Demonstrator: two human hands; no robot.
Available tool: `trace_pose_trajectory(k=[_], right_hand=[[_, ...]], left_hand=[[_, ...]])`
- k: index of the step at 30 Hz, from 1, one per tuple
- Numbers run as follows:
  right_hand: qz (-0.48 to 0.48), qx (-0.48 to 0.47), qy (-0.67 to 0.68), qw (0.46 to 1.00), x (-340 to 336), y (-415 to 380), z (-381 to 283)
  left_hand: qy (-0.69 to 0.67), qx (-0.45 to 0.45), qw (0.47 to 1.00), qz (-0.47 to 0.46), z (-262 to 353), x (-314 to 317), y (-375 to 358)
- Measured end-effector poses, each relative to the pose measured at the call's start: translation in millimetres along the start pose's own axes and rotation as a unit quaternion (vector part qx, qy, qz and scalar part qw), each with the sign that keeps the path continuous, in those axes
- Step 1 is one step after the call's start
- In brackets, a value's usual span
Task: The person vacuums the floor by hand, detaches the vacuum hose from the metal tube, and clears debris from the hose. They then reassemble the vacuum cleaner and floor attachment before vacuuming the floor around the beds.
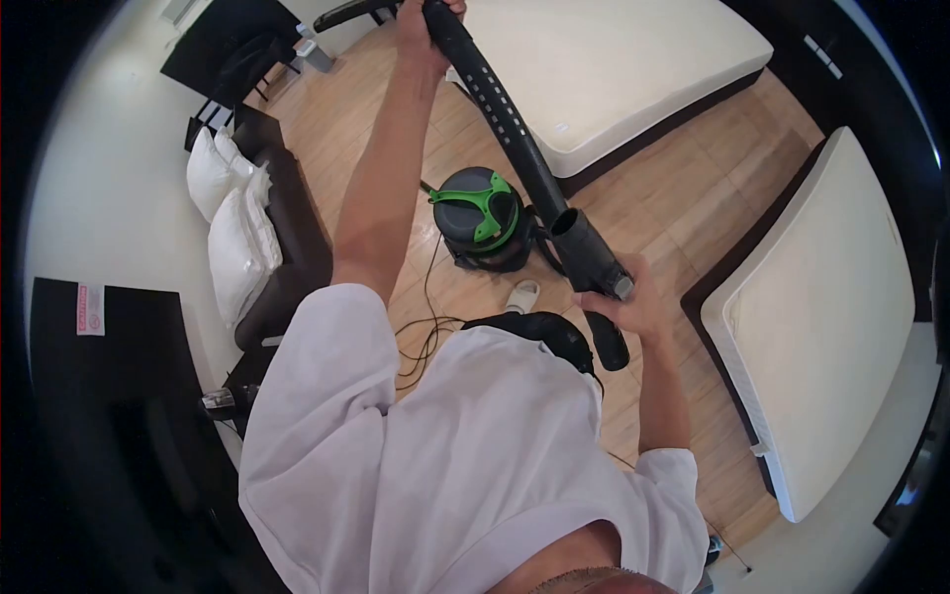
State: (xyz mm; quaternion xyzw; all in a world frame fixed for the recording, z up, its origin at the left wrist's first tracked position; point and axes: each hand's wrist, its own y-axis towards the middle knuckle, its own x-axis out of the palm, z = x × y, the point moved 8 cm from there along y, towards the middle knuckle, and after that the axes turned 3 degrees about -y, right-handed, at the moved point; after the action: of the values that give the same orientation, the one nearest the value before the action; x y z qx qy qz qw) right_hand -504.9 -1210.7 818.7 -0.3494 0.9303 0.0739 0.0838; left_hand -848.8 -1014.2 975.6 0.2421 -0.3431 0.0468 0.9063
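A long black vacuum cleaner wand [505, 119] slants across the upper middle of the head view. High up, my left hand [426, 35] is wrapped round the wand, partly cut off by the frame's top edge. My right hand [635, 302] grips the black handle piece at the wand's near end, beside an open tube end [584, 243]. The black and green canister vacuum [477, 218] stands on the floor between my arms, with a dark hose at its right side. Its cord [426, 337] lies in loose loops on the tiles.
Bare mattresses on dark bases lie at the back [633, 69] and right [816, 327]. White pillows [237, 238] rest on a dark sofa [297, 203] at left. A black panel with a caution label [90, 309] stands nearer; a small bin [315, 56] is at the back.
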Motion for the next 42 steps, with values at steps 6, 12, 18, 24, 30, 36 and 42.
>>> trace_pose_trajectory(k=[6,12,18,24,30,36,42], right_hand=[[0.066,-0.017,-0.065,0.996,11,12,5],[0.028,0.052,0.0,0.998,5,16,-13],[-0.044,0.057,0.01,0.997,24,16,28],[0.25,0.058,-0.077,0.963,-77,-35,83],[0.216,0.012,0.124,0.969,-105,-98,63],[0.211,0.041,0.151,0.965,-91,-113,71],[0.156,0.085,0.152,0.972,-69,-106,61]], left_hand=[[0.117,-0.126,0.964,0.201,-11,-26,-25],[-0.105,-0.107,0.988,0.019,-7,-25,-28],[-0.089,-0.142,0.98,0.104,-49,-5,-66],[-0.255,-0.191,0.946,-0.06,-24,-41,-1],[-0.238,-0.013,0.961,-0.139,89,-54,26],[-0.424,0.02,0.89,-0.167,134,-26,27],[-0.443,0.038,0.879,-0.176,136,-17,20]])
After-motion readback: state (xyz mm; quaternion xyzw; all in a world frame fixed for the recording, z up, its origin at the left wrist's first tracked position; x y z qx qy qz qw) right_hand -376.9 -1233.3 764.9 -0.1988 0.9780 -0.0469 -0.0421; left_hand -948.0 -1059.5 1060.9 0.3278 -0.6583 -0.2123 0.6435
